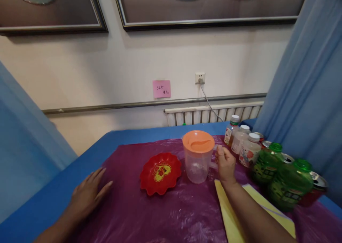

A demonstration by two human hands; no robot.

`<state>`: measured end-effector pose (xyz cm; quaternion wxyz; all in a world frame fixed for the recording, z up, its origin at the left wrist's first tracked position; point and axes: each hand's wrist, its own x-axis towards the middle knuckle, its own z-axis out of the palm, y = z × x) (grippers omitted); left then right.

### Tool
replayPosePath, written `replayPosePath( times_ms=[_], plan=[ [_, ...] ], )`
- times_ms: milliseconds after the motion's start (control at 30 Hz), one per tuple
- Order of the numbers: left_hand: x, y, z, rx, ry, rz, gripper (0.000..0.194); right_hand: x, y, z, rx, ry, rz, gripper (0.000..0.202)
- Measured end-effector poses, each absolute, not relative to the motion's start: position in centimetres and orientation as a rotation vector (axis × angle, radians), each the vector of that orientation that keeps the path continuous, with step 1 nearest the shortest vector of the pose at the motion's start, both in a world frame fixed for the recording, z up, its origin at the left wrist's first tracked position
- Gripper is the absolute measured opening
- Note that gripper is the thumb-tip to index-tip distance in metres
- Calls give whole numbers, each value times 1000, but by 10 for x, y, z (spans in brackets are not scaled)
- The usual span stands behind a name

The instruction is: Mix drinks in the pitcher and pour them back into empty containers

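Had the right forearm (256, 207) stretched over a yellow cloth (223, 207) at the near edge of view. Closed the right hand (226, 163) round the handle (213, 164) of a clear pitcher (197, 167), fingers (221, 156) curled in snugly; saw the vessel upright on a purple plastic sheet (123, 203), just left of those knuckles, under an orange lid (199, 141). Rested the left hand (89, 189) palm-down across the sheet's left edge, fingers straight, thumb apart, holding nothing, well apart from the pitcher. Found a red scalloped plate (160, 173) between that hand and the pitcher, nearer the latter. Noted white-capped bottles (249, 154), green bottles (290, 189) and cans (317, 180) crowded right of the right hand.
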<state>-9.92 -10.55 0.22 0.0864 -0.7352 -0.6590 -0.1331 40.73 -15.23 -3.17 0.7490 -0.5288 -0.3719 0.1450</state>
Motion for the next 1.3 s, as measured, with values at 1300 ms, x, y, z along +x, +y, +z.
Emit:
replayPosePath(
  times_ms=[1300],
  plan=[
    [270,-63,153,-3051,-788,-42,12,402,-140,-28,-1272,-917,120,53]
  ],
)
